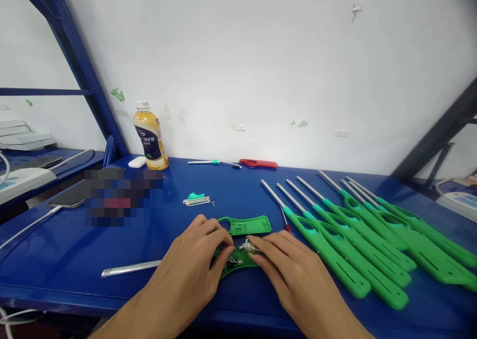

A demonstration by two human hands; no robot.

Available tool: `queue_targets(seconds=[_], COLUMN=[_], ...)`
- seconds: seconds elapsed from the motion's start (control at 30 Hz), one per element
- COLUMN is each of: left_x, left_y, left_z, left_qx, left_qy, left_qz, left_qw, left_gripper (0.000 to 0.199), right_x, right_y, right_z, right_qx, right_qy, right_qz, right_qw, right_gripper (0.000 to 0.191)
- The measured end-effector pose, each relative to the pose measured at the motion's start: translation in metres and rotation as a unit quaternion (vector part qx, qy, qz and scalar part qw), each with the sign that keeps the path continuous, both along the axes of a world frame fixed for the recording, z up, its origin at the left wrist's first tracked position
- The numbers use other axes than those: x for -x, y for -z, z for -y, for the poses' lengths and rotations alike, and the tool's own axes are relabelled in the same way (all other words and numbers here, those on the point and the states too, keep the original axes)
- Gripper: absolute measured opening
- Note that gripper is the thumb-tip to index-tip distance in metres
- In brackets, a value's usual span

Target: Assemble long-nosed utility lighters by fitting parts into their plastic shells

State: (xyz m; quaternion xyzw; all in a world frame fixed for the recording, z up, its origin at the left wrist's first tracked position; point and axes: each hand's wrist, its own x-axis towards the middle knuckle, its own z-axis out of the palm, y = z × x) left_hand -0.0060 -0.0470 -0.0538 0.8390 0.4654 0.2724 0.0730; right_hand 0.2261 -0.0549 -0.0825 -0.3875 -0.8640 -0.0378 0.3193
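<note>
A green lighter half-shell (244, 257) lies open between my hands, small dark and metal parts inside it. Its silver tube (130, 268) sticks out to the left from under my left hand (203, 252). That hand is closed, thumb and forefinger pinched at the shell's inner parts; what lies between the fingertips is too small to name. My right hand (288, 264) pinches a small clear and white part (249, 245) over the right portion of the shell. Just behind, another green half-shell (251, 225) rests with its inside facing up.
Several green long-necked lighters (335, 259) lie at the right, beside a red-handled screwdriver (287, 227). Small metal parts (197, 200) sit behind my left hand. Farther back are a red shell (258, 163), a thin tube (201, 162) and a bottle (151, 137). A phone (69, 199) is left.
</note>
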Motion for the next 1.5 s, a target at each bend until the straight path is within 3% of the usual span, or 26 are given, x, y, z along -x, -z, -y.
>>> queue_targets(seconds=[0.17, 0.53, 0.97, 1.27, 1.5], left_x=[-0.001, 0.002, 0.006, 0.011, 0.016], left_y=[-0.001, 0.004, 0.002, 0.002, 0.013], left_z=[0.001, -0.003, -0.006, -0.007, 0.003], left_qx=[0.003, 0.009, 0.003, -0.07, -0.139], left_qy=[-0.009, -0.021, -0.036, -0.034, 0.029], left_qz=[0.008, 0.042, 0.086, 0.12, 0.12], left_qw=[1.0, 0.999, 0.996, 0.99, 0.983], left_gripper=[0.009, 0.019, 0.015, 0.016, 0.019], right_x=[0.0, -0.001, 0.0, 0.0, 0.0], right_y=[-0.001, 0.001, 0.003, 0.003, 0.002], right_z=[0.0, 0.001, 0.0, -0.001, -0.001], right_qx=[-0.003, 0.011, 0.006, -0.003, -0.016], right_qy=[0.003, 0.002, -0.007, -0.007, -0.012], right_qz=[0.0, -0.001, -0.002, -0.007, -0.018], right_qw=[1.0, 1.0, 1.0, 1.0, 1.0], right_gripper=[0.03, 0.029, 0.033, 0.035, 0.029])
